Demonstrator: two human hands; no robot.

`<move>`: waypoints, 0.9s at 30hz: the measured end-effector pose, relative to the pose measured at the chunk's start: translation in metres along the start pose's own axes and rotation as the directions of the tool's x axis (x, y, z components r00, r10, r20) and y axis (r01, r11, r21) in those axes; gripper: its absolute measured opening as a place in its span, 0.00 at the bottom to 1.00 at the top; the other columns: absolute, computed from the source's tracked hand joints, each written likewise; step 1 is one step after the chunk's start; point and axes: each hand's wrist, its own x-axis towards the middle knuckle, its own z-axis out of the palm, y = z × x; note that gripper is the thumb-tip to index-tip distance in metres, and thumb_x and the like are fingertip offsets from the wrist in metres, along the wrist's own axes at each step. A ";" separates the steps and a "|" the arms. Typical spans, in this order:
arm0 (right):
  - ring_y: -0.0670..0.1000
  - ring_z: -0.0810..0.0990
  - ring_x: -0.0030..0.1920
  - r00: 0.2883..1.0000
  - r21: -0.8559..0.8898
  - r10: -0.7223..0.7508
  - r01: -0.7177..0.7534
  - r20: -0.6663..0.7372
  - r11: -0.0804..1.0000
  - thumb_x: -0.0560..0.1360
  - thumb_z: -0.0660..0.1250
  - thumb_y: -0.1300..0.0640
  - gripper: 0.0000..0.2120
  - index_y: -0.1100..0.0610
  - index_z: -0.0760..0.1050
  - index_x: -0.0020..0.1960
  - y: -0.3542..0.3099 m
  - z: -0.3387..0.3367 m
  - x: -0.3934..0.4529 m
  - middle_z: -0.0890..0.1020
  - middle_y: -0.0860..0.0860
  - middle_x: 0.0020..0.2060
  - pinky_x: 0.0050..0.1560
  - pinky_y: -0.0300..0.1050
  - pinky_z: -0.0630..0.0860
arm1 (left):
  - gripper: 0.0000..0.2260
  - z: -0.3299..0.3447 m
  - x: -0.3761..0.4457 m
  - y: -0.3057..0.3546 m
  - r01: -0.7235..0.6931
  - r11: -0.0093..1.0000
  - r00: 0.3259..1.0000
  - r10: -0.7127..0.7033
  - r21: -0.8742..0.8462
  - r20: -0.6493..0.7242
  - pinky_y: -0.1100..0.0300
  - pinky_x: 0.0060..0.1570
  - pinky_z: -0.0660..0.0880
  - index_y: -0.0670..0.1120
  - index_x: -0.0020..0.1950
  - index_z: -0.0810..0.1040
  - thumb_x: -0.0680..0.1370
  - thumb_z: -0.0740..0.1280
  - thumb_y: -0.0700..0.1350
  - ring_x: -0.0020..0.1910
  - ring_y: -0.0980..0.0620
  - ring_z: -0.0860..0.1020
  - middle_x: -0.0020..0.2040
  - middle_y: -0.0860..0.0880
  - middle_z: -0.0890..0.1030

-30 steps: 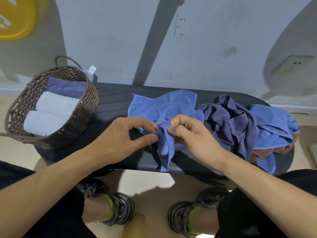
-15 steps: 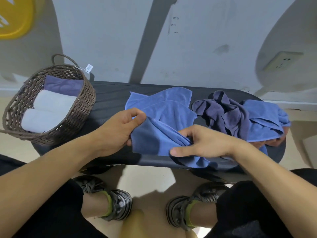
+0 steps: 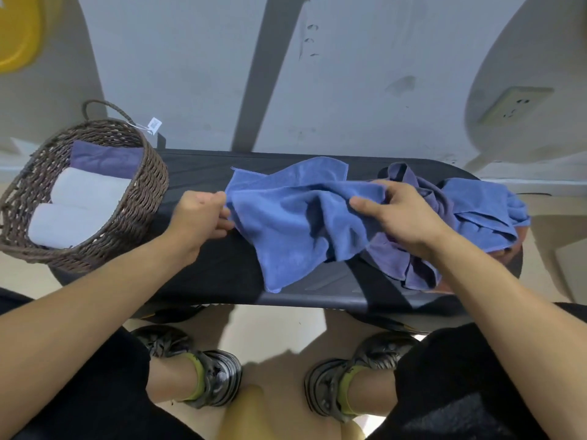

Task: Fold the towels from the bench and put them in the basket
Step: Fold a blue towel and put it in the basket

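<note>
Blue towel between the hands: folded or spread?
Spread, not folded: blue towel is stretched between left hand and right hand, still wrinkled.

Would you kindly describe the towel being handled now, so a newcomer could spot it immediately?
Start at the long dark bench, with the brown wicker basket at its left end. The bright blue towel lies mid-bench, stretched between the left hand and right hand. Unlike the crumpled pile of purple and blue towels to its right, it is spread open.

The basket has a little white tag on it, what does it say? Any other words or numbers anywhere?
No text can be read anywhere.
White tag tied by the basket handle: dark print, too small and blurred to read.
Yellow object on the wall, top left: white marks, cut off and unreadable.
Towels, bench: no lettering visible.
</note>
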 end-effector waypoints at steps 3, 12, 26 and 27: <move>0.52 0.82 0.49 0.992 0.201 0.105 -0.090 -0.066 0.975 0.75 0.73 0.58 0.11 0.57 0.77 0.55 0.010 0.013 0.010 0.81 0.51 0.47 0.52 0.49 0.80 | 0.12 0.012 -0.002 -0.023 0.115 0.957 0.985 -0.144 0.266 0.093 0.50 0.44 0.79 0.44 0.47 0.76 0.79 0.66 0.54 0.40 0.47 0.80 0.43 0.44 0.78; 0.53 0.78 0.28 0.820 -0.778 0.571 -0.335 0.036 0.531 0.66 0.79 0.42 0.22 0.59 0.77 0.43 0.049 0.033 0.009 0.78 0.53 0.32 0.31 0.40 0.75 | 0.21 0.042 -0.033 -0.073 -0.059 0.730 0.930 -0.207 0.681 0.302 0.59 0.35 0.73 0.41 0.41 0.81 0.68 0.75 0.60 0.30 0.53 0.77 0.32 0.48 0.83; 0.43 0.75 0.30 0.995 -0.250 0.079 -0.092 -0.062 0.964 0.71 0.71 0.56 0.06 0.56 0.76 0.38 0.041 0.032 0.016 0.81 0.45 0.30 0.33 0.34 0.72 | 0.05 0.025 -0.005 -0.021 -0.174 0.960 0.984 0.179 0.220 0.000 0.57 0.44 0.73 0.44 0.47 0.75 0.80 0.65 0.45 0.39 0.49 0.75 0.37 0.48 0.77; 0.43 0.74 0.30 0.994 -0.119 0.085 -0.093 -0.072 0.989 0.72 0.70 0.57 0.07 0.56 0.74 0.38 0.035 0.031 0.015 0.79 0.44 0.29 0.32 0.32 0.71 | 0.05 0.018 -0.003 -0.018 -0.190 0.957 0.979 0.202 0.220 -0.033 0.57 0.43 0.73 0.44 0.49 0.76 0.80 0.65 0.45 0.40 0.51 0.75 0.40 0.49 0.78</move>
